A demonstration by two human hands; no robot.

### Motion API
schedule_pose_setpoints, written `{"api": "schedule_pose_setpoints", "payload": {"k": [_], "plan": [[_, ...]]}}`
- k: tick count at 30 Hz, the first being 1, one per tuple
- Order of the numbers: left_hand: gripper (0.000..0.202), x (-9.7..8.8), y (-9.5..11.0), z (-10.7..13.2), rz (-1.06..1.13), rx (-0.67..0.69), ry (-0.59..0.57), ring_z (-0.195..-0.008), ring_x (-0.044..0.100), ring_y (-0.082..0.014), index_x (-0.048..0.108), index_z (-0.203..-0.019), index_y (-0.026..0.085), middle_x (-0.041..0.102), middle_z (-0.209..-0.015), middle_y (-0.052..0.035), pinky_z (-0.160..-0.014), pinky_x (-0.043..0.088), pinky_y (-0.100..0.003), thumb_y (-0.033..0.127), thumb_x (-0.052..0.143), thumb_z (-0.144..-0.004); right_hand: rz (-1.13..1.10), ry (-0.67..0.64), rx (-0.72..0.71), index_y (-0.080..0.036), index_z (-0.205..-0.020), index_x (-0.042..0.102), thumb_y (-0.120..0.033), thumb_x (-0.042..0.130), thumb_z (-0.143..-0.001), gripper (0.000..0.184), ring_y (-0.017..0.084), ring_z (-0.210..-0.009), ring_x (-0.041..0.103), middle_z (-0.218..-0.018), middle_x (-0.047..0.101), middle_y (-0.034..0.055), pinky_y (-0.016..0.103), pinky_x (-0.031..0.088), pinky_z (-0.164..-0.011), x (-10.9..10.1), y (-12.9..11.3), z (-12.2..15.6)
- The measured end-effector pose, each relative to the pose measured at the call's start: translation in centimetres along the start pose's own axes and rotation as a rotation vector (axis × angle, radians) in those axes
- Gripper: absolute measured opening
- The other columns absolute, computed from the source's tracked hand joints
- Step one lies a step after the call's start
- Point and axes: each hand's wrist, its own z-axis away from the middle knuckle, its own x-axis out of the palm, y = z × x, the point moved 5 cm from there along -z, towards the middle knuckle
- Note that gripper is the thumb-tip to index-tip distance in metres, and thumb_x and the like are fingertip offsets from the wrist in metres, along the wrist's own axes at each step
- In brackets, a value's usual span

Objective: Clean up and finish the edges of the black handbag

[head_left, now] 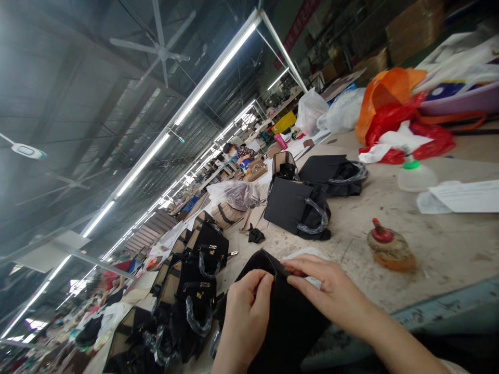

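Note:
A black handbag (292,327) lies at the front of the worktable, partly hidden by my hands. My left hand (249,311) pinches the bag's edge between thumb and curled fingers. Beside it, my right hand (323,285) grips the same edge, thumb below and fingers on top. Just beyond, a small black scrap (256,235) rests on the table. To the left stand several black handbags (198,293) with gold clasps and plastic-wrapped handles. Farther back lie more black bags (290,205), their handles also wrapped.
On the right are a crusted pot with a red top (390,246), a green-capped bottle (415,176) and white paper (463,197). Orange and red bags (393,114) are heaped at the far right. The table edge (448,306) runs along the lower right. Co-workers sit farther off.

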Motion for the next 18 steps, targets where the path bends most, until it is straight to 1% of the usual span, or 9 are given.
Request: {"api": "schedule_pose_setpoints", "payload": {"k": [3,5,8,13,16,18], "plan": [[0.019,0.0,0.6,1.1,-0.068,0.082,0.024,-0.074,0.062,-0.0156,0.067,-0.093,0.019,0.068,-0.082,-0.0031,-0.070,0.047,-0.023,0.029,0.054,-0.083,-0.003,0.025,-0.029,-0.025,-0.110,0.066,-0.026,0.052,-0.088,0.027,0.018,-0.095,0.061,-0.103,0.067,0.0058,0.032,0.050,-0.085,0.2,0.2,-0.1],[0.020,0.4,0.8,1.4,-0.093,0.134,0.040,-0.078,0.064,-0.0168,0.067,-0.097,0.020,0.070,-0.087,-0.0045,-0.072,0.049,-0.024,0.026,0.056,-0.081,-0.004,0.033,-0.036,-0.026,-0.112,0.065,-0.026,0.051,-0.088,0.027,0.018,-0.095,0.061,-0.103,0.067,0.0054,0.031,0.051,-0.084,0.5,0.3,0.0],[0.018,0.9,0.8,1.4,-0.096,0.206,0.056,-0.074,0.065,-0.0161,0.067,-0.095,0.019,0.070,-0.084,-0.0049,-0.068,0.050,-0.022,0.023,0.054,-0.083,0.013,0.047,-0.052,-0.028,-0.111,0.065,-0.026,0.052,-0.088,0.027,0.017,-0.093,0.061,-0.102,0.065,0.0049,0.029,0.051,-0.081,0.7,0.3,0.1],[0.017,1.3,1.0,1.2,-0.082,0.290,0.070,-0.066,0.063,-0.0135,0.067,-0.088,0.018,0.068,-0.075,-0.0039,-0.061,0.048,-0.020,0.018,0.050,-0.085,0.032,0.073,-0.088,-0.028,-0.101,0.069,-0.026,0.051,-0.089,0.021,0.015,-0.087,0.060,-0.097,0.063,0.0035,0.027,0.050,-0.076,0.5,0.0,0.0],[0.018,1.4,1.0,1.1,-0.084,0.318,0.071,-0.065,0.061,-0.0136,0.066,-0.088,0.017,0.066,-0.074,-0.0042,-0.060,0.046,-0.021,0.018,0.048,-0.086,0.081,0.034,-0.138,-0.025,-0.095,0.067,-0.023,0.046,-0.090,0.022,0.015,-0.085,0.059,-0.092,0.061,0.0040,0.027,0.049,-0.074,0.4,-0.7,-0.1],[0.018,1.5,0.9,1.1,-0.076,0.310,0.068,-0.066,0.061,-0.0138,0.066,-0.087,0.017,0.065,-0.074,-0.0044,-0.061,0.046,-0.021,0.019,0.047,-0.086,0.139,0.010,-0.162,-0.023,-0.091,0.065,-0.019,0.042,-0.091,0.022,0.015,-0.083,0.056,-0.088,0.058,0.0040,0.028,0.047,-0.073,0.5,-1.2,-0.1]]}}
